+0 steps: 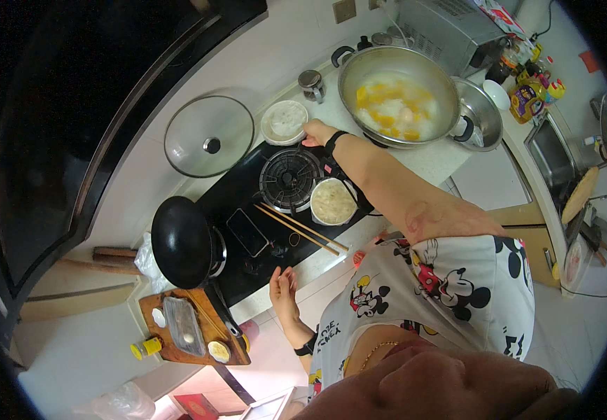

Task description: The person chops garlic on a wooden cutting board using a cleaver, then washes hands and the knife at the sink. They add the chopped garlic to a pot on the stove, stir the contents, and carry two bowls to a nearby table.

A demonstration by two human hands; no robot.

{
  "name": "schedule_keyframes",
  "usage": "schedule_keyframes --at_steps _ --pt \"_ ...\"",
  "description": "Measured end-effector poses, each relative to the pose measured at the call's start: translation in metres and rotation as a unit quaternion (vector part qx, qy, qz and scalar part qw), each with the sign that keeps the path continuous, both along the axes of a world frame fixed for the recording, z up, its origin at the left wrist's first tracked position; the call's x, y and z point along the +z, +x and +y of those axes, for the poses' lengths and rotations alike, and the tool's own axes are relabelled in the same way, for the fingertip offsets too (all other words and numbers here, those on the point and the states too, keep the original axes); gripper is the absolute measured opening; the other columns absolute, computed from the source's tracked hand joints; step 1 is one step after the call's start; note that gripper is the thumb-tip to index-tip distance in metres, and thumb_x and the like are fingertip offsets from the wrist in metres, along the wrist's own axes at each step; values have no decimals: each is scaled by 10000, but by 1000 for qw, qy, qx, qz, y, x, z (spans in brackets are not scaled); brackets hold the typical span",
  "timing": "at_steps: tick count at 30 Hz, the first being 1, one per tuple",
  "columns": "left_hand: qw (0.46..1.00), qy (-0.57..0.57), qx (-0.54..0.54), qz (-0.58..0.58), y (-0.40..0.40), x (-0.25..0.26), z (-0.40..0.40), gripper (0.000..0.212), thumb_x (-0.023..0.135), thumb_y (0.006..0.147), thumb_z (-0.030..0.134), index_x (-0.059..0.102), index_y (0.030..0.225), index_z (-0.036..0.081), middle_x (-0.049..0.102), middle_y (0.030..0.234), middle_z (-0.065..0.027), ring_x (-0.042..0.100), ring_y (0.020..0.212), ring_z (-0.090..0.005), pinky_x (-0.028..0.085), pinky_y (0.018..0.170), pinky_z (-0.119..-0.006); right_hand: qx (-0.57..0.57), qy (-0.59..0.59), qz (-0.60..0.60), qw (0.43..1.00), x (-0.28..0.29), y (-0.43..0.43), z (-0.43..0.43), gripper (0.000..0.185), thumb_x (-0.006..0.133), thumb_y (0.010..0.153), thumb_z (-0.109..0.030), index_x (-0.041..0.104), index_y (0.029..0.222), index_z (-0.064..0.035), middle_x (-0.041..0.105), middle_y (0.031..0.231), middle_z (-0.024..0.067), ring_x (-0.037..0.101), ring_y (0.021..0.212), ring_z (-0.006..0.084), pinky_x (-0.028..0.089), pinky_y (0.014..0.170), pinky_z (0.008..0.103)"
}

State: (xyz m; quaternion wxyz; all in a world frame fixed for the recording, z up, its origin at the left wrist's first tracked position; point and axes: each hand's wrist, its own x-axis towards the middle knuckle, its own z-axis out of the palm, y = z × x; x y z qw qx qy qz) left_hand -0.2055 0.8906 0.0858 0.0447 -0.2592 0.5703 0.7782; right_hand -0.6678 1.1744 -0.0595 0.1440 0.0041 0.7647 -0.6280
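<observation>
At the back of the black gas stove, my right hand [316, 132] grips the rim of a white bowl [284, 123] with whitish contents. My left hand [284, 291] hangs by the counter's front edge, fingers loosely bent and nothing visible in it. A second white bowl [334, 202], filled with a pale lumpy mixture, sits on the stove beside the bare burner [289, 178]. Two wooden chopsticks [303, 229] lie across the stovetop, close to a black smartphone [248, 232]. Right of the stove, a large steel pot [346, 100] steams, with yellow chunks and an egg-like object in pale liquid.
A glass lid [193, 134] leans on the wall. A black wok [182, 241] sits over the left burner. Beyond it, a wooden cutting board [206, 307] holds a clear plastic container [184, 325]. A steel basin [484, 118], bottles [528, 100] and a sink [553, 149] are to the right.
</observation>
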Motion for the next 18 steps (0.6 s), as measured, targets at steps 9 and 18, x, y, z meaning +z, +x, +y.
schedule_keyframes --at_steps 9,18 --pt "1000 -26 1 5 -5 24 12 387 557 965 250 482 1302 76 617 1196 -98 605 1033 -146 457 834 -226 -211 17 -105 972 45 6 -54 368 548 827 -112 562 1150 64 621 1072 227 645 879 344 558 643 434" --pt "996 -54 -64 9 -16 22 11 433 563 961 279 470 1318 53 625 1176 -93 607 1026 -150 465 832 -240 -269 91 -28 959 74 26 -45 344 538 783 -160 655 1040 36 640 1040 277 612 1009 419 497 858 450"
